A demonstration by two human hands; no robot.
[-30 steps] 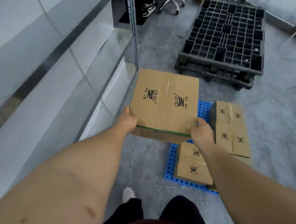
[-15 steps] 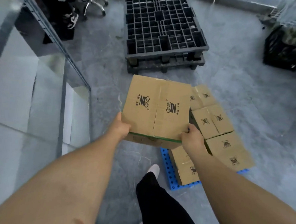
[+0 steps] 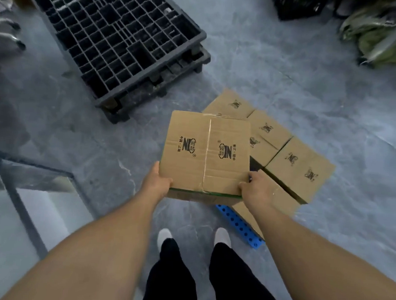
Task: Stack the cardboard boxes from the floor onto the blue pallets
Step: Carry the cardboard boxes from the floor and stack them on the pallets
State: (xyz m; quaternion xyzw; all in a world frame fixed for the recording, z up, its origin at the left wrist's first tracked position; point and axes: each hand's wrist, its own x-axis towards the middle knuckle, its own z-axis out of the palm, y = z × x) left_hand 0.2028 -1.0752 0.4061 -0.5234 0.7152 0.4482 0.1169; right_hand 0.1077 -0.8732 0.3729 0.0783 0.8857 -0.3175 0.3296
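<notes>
Swung right within the last second to face the blue pallet [image 3: 241, 229] squarely, box [image 3: 206, 152] gripped at its near corners by left hand [image 3: 159, 184] and right hand [image 3: 257, 188], held above the stacked boxes [image 3: 298, 165], ready for lowering.

Taped brown printed box [image 3: 206, 151] held level above boxes [image 3: 300, 166] stacked on blue pallet [image 3: 239, 224]

warehouse: black pallets [image 3: 120, 36], grey floor [image 3: 278, 69]

A black grid pallet [image 3: 120, 38] lies on the grey floor [image 3: 289, 74] beside a glass partition [image 3: 28, 181].
</notes>
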